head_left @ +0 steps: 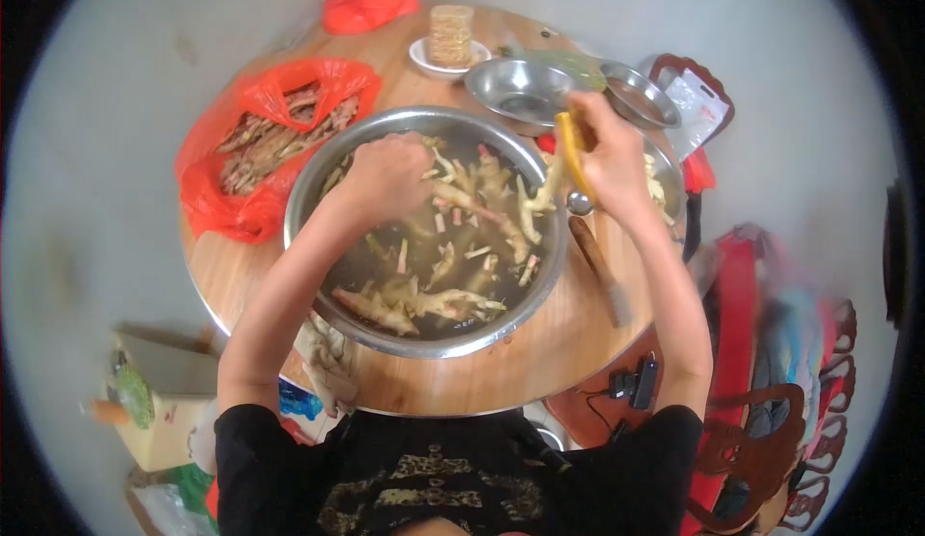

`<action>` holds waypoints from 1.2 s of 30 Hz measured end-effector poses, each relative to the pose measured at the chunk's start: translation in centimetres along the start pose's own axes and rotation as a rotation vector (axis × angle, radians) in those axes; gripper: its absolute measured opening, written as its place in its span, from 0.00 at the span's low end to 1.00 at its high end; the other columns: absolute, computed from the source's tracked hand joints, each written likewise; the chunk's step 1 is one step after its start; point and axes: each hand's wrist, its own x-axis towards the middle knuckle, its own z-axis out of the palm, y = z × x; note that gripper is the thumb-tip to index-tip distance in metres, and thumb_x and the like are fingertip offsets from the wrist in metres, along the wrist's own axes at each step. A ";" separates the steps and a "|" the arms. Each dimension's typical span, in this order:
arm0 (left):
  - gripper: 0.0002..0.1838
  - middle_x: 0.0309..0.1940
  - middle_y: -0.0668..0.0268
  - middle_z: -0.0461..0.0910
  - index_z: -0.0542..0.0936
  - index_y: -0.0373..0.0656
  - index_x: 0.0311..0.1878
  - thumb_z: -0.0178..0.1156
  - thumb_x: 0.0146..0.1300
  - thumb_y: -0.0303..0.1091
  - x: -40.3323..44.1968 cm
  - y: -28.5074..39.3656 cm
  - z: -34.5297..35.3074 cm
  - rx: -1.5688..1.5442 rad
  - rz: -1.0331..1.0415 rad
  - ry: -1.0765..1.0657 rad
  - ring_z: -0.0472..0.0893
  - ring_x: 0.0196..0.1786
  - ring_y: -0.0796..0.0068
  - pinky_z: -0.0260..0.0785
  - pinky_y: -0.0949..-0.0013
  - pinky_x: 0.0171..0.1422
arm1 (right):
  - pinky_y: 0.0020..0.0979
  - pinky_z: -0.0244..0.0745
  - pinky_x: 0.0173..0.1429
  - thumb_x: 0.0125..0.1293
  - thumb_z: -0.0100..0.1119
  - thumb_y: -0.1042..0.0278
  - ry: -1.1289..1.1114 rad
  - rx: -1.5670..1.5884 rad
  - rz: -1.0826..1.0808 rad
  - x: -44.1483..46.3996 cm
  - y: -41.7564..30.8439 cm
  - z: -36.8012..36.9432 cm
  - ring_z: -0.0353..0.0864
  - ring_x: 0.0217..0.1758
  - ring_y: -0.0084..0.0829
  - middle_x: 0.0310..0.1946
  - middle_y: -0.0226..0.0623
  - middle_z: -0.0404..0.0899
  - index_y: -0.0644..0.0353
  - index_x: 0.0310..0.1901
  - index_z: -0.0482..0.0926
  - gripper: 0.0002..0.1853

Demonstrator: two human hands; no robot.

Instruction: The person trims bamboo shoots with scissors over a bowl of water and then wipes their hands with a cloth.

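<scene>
From the head view, we see a round wooden table [424, 388] with a big metal basin [424, 348] filling its middle, nearer the front edge than the back. The chicken feet [385, 313] lie there in cloudy water, with short pale bits [403, 255] among them.

Our 2 hands are apart. The left hand [390, 168] reaches down over the basin's left half; its fingers are hidden, so we cannot tell whether they grip a foot. The right hand [609, 156], above the basin's right rim, is closed around a yellow tool [570, 149], and 1 foot [536, 207] hangs just beside it; we cannot tell what supports that foot.

Toward the table's left edge, a red bag [200, 175] holds a heap of brownish pieces [289, 141]. By the right edge, a bowl [682, 194], partly behind our right arm, has pale pieces in it. A knife [595, 261] lies between basin and right edge.

We judge the work as partly done: the bowl suggests some pieces are finished, while many feet remain in the water.
</scene>
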 end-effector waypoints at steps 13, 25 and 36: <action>0.12 0.40 0.46 0.86 0.85 0.38 0.40 0.61 0.54 0.33 2.4 -5.0 4.3 0.126 -0.291 -0.160 0.86 0.48 0.47 0.78 0.48 0.53 | 0.54 0.78 0.41 0.68 0.60 0.65 0.275 -0.794 0.141 -2.4 18.5 -6.5 0.84 0.38 0.58 0.40 0.54 0.84 0.55 0.59 0.72 0.19; 0.11 0.24 0.61 0.83 0.88 0.38 0.40 0.63 0.61 0.35 1.9 -5.1 0.5 -0.751 -0.235 -0.006 0.82 0.29 0.70 0.74 0.63 0.37 | 0.48 0.78 0.39 0.66 0.68 0.57 0.034 -0.598 0.111 -3.8 7.5 -1.1 0.86 0.37 0.53 0.39 0.54 0.83 0.56 0.57 0.75 0.22; 0.17 0.42 0.64 0.80 0.78 0.32 0.57 0.57 0.65 0.23 -1.3 -4.4 -0.8 -1.752 -0.224 0.015 0.81 0.40 0.76 0.76 0.72 0.46 | 0.29 0.75 0.48 0.63 0.74 0.55 -0.461 0.495 0.230 -4.9 -2.3 6.5 0.79 0.41 0.25 0.39 0.34 0.82 0.61 0.56 0.77 0.26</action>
